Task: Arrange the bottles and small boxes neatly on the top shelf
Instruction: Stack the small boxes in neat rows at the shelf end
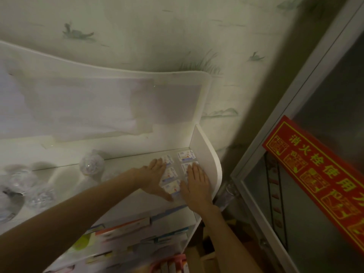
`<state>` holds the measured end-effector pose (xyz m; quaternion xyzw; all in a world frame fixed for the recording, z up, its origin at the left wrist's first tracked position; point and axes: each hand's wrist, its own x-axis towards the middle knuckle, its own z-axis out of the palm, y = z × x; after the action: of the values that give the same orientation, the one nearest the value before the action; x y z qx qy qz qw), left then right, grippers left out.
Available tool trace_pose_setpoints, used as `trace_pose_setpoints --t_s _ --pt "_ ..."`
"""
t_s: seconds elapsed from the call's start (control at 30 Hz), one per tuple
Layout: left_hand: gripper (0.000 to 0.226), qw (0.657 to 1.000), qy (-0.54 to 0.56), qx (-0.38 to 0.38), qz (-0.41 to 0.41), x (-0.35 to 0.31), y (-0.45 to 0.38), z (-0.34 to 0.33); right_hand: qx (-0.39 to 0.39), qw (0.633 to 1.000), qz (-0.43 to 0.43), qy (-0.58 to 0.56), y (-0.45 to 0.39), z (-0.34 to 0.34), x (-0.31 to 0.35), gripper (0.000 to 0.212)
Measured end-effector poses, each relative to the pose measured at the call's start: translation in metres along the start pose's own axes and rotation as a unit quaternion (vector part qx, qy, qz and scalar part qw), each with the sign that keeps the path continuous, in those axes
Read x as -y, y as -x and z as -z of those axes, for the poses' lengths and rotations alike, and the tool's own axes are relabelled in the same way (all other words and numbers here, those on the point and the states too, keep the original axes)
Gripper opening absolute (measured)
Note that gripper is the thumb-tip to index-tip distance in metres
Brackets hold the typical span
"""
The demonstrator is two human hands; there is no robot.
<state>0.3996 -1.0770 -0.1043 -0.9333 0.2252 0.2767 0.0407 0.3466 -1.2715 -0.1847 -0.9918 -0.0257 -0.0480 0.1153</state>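
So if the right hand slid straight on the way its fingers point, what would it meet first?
Probably the far small box in the right column, near the shelf's back. The right hand lies flat on the nearer boxes, fingers pointing toward the back panel. Depth is hard to judge.

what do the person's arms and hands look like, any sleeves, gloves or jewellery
Both forearms are bare as far as the frame shows, with no sleeve in view. The left hand and right hand wear no gloves, and no ring, watch or bracelet shows. The dim, blurry picture could hide fine detail.
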Motion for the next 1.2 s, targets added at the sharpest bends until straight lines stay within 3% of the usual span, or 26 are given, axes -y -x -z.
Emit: trace_pose_setpoints --t_s 0.2,0.4,0.53,0.7,0.93,1.03,1.2 --pt "0.146 0.998 -0.058 0.014 -0.004 -0.003 -0.015 0.003 0.002 1.0 0.001 -0.003 -0.001 0.002 0.001 0.083" --pt "0.139 0.994 -0.102 -0.044 -0.019 -0.001 -0.022 -0.013 -0.011 1.0 0.004 -0.011 -0.002 -0.004 -0.001 0.091" --pt "0.147 0.996 -0.059 -0.061 -0.032 0.002 -0.024 -0.017 0.013 1.0 -0.007 -0.011 -0.003 -0.001 -0.001 0.084" --pt "0.136 0.993 -0.022 -0.102 -0.055 -0.007 -0.027 -0.022 0.03 0.999 -0.005 0.017 -0.003 -0.004 -0.002 0.075" --pt "0.136 0.991 0.036 -0.122 -0.029 -0.006 -0.019 -0.023 0.014 0.999 -0.009 -0.028 -0.002 0.01 0.003 0.078" --pt "0.138 0.993 0.037 -0.111 -0.01 -0.001 -0.017 -0.022 -0.02 0.999 0.023 0.02 -0.013 0.016 0.004 0.066" --pt "0.13 0.995 0.015 -0.1 -0.02 -0.008 -0.018 -0.031 0.039 0.994 0.089 0.047 -0.03 0.017 -0.004 0.076"
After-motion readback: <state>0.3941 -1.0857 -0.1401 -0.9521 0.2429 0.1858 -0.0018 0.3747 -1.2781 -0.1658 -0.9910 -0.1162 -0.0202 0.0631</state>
